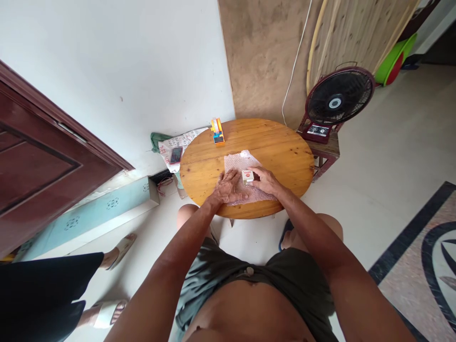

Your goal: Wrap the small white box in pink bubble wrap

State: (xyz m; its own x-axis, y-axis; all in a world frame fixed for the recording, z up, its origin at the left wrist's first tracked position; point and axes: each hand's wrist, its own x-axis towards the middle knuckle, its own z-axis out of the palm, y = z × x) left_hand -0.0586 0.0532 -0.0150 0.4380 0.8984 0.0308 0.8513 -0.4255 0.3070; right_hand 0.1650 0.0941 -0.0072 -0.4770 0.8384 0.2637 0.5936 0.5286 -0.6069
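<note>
A sheet of pinkish bubble wrap lies spread on the round wooden table in front of me. My left hand rests flat on its left part, fingers stretched out. On the middle of the sheet is a small white box with a red mark on top. The thumb and fingers of my right hand close around the right side of this box. An orange and blue tape dispenser stands near the table's far edge.
To the right, a dark fan stands on a low wooden stand. Left of the table are a printed sack and a dark, blurred flat object. A person's sandalled foot shows at lower left. A white wall rises behind.
</note>
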